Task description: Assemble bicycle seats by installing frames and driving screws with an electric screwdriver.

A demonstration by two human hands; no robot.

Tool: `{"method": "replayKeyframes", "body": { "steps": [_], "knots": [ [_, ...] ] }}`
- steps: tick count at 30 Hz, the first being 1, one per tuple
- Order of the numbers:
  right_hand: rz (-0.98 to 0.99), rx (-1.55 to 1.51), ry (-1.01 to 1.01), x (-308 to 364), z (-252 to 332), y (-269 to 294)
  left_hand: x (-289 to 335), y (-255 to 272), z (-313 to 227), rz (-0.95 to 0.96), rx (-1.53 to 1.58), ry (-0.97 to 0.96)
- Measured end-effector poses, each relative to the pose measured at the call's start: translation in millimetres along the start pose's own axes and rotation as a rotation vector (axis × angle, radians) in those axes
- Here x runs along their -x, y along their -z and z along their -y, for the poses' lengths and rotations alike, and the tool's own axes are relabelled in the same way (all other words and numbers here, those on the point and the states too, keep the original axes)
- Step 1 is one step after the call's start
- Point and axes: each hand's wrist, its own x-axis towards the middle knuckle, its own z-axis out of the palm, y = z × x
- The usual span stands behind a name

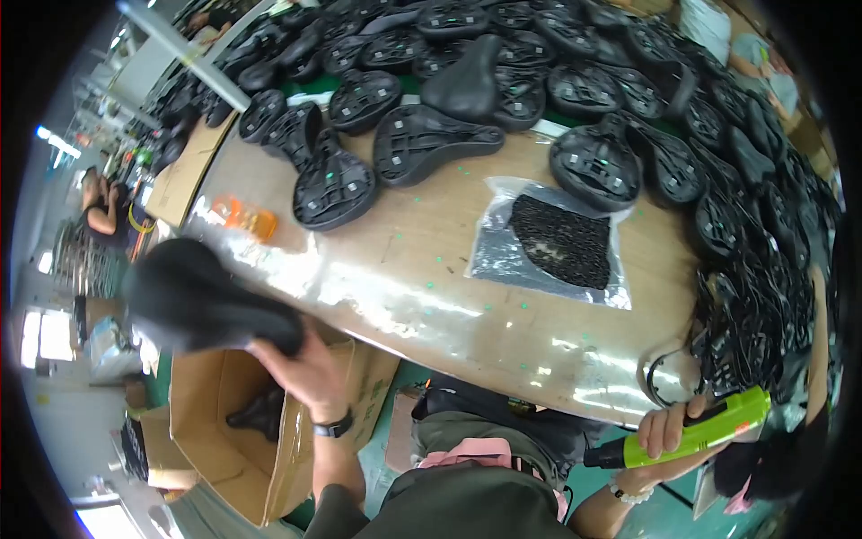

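Observation:
My left hand (310,375), with a dark watch on its wrist, grips the narrow nose of a black bicycle saddle (184,296). The saddle is blurred by motion and hangs above the rim of a cardboard box (199,395) beside the table. Inside that box lies another black saddle (260,413). On the other side, my right hand (663,433) is wrapped round a lime-green and black electric screwdriver (723,429), near the table's front edge. Its black tip points left.
On the table (377,296), many upturned saddles (332,184) crowd the back and right. A plastic bag of black screws (561,238) lies mid-table, an orange container (247,220) at left. Dark metal rails (745,314) pile up at right. Another person (106,216) is at far left.

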Motion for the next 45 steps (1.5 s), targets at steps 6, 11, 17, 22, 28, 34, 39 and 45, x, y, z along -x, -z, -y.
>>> {"method": "replayKeyframes", "body": {
  "steps": [6, 11, 17, 22, 28, 34, 39, 45],
  "knots": [
    [-0.182, -0.095, -0.100, -1.7, -6.8, -12.8, 27.8, -33.2, 66.8, 1.252, -1.148, -0.217],
    [-0.184, -0.105, -0.013, 2.2, -7.3, -20.8, 62.0, -89.0, 184.2, 1.432, -1.121, -0.558],
    [-0.167, -0.052, 0.143, 7.5, -1.9, -15.8, 66.9, -99.6, 237.4, 1.480, -1.482, -0.786],
    [-0.195, -0.026, 0.210, 8.2, -0.5, -9.1, 66.7, -99.2, 224.8, 1.537, -1.491, -0.791],
    [-0.285, 0.041, 0.169, 11.1, 2.1, -9.2, 65.5, -105.3, 223.5, 1.625, -1.574, -0.790],
    [-0.134, 0.094, 0.220, 15.0, 4.1, -1.0, 65.3, -104.5, 227.4, 1.519, -1.318, -0.846],
    [-0.018, 0.276, 0.346, 13.1, 11.3, -10.4, 90.1, -105.7, 209.5, 1.441, -1.097, -0.291],
    [0.052, 0.357, 0.674, -1.4, 3.2, -18.8, 202.1, -63.3, 125.7, 1.075, -0.536, 1.378]
  ]
}}
